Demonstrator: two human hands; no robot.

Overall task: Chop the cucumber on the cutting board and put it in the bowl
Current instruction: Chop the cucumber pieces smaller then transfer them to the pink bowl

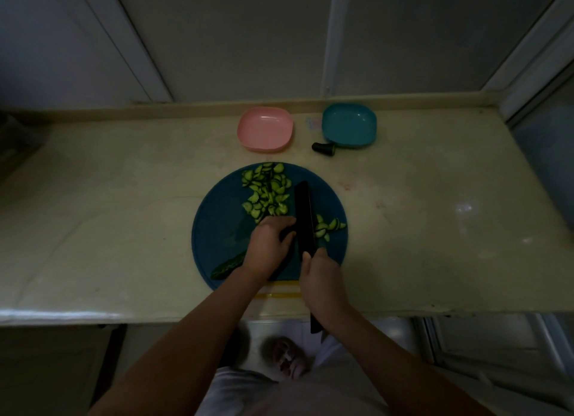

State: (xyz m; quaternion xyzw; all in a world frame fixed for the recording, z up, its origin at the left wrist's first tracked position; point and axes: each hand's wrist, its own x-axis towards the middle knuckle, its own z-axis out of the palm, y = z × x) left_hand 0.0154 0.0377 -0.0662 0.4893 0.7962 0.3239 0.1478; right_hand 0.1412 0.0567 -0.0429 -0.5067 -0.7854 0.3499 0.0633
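A round blue cutting board [217, 229] lies on the counter. A pile of cucumber slices [267, 192] sits on its far part, and a few more slices [327, 227] lie right of the knife. My right hand [323, 279] grips the handle of a black knife [304, 216], blade pointing away. My left hand [268, 248] holds a dark cucumber piece against the blade's left side; the piece is mostly hidden under my fingers. Another long cucumber piece [226, 266] lies at the board's near left. A pink bowl [265, 129] and a teal bowl [349, 125] stand behind the board.
A cut cucumber end [323, 147] lies on the pale counter [435, 213] just in front of the teal bowl. The counter's front edge runs below the board, with the floor and my feet beneath. A wall and window frame rise behind.
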